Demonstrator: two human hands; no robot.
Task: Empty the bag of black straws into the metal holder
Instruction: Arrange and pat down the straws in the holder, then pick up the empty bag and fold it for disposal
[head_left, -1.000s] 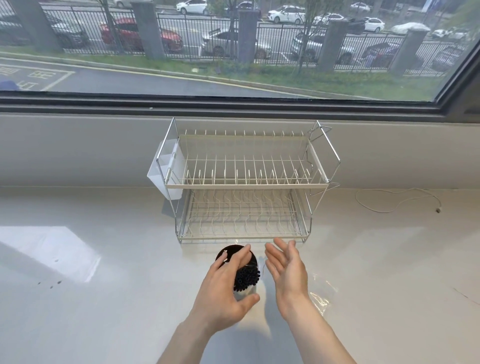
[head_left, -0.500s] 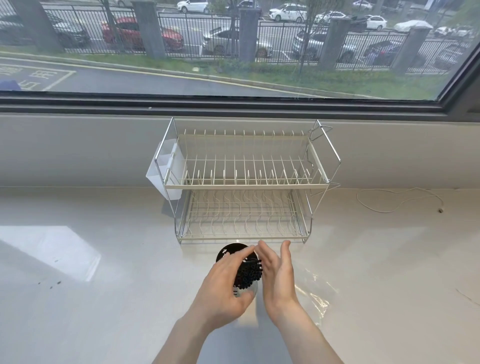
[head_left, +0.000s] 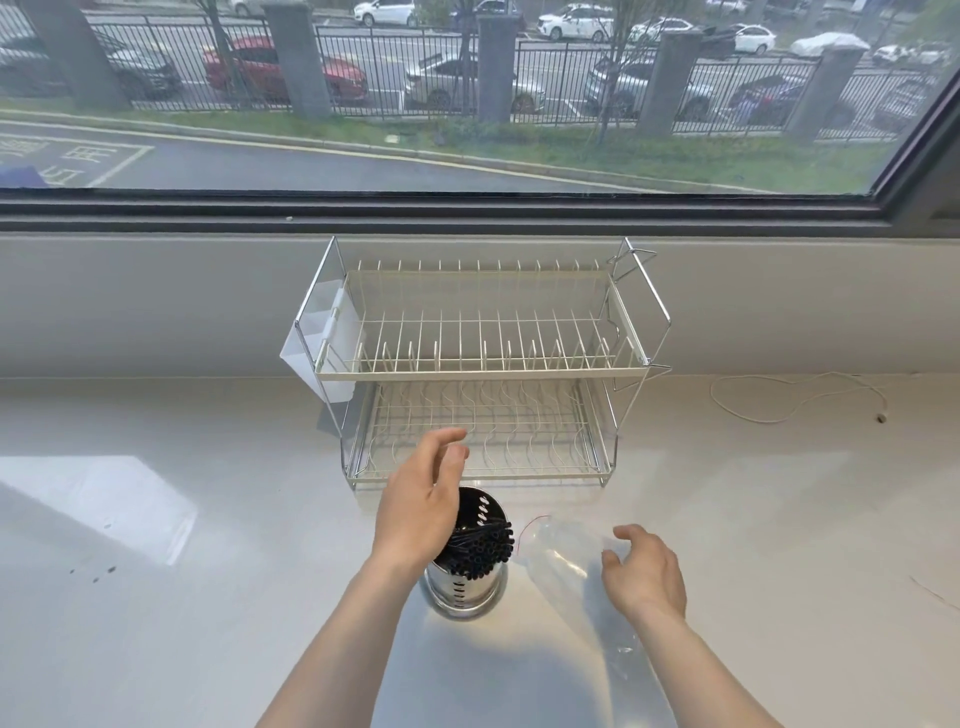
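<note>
The round metal holder (head_left: 467, 595) stands on the white counter, just in front of the dish rack. A bundle of black straws (head_left: 480, 551) sticks up out of it, leaning toward me. My left hand (head_left: 423, 501) hovers over the holder's left rim with fingers apart, holding nothing. The clear plastic bag (head_left: 566, 558) lies flat and see-through on the counter to the right of the holder. My right hand (head_left: 644, 571) is above the bag's right side, fingers spread and curved down; whether it touches the bag is unclear.
A two-tier wire dish rack (head_left: 483, 371) with a white side cup (head_left: 311, 353) stands against the window ledge. A thin white cord (head_left: 795, 395) lies at the back right. The white counter (head_left: 182, 597) stretches wide on both sides.
My left hand has let go of the straws and lifted off to the left. My right hand moved right, away from the holder, to over the bag. The straws now stand in the holder.
</note>
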